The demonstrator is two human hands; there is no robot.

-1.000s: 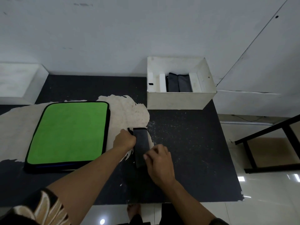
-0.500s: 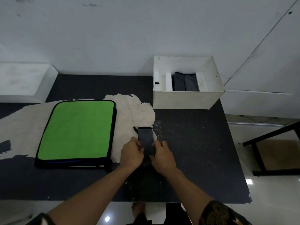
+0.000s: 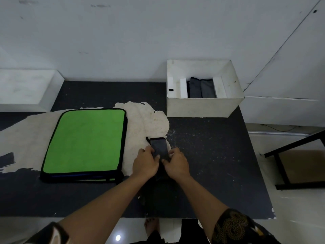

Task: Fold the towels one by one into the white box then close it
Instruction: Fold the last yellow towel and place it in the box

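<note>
A narrow folded grey towel lies on the dark table in front of me. My left hand grips its near left side and my right hand grips its near right side, fingers curled over the cloth. The towel's near end is hidden under my hands. A stack of flat towels with a green one on top lies to the left. The open white box stands at the back right, with two folded grey towels standing between white dividers inside.
The dark table has a worn pale patch behind the towel. A white ledge sits at the back left against the wall. A black metal frame stands on the floor to the right.
My left hand slid from the towel's far left side back to its near end, and both hands came together around that end. The view shifted slightly.
</note>
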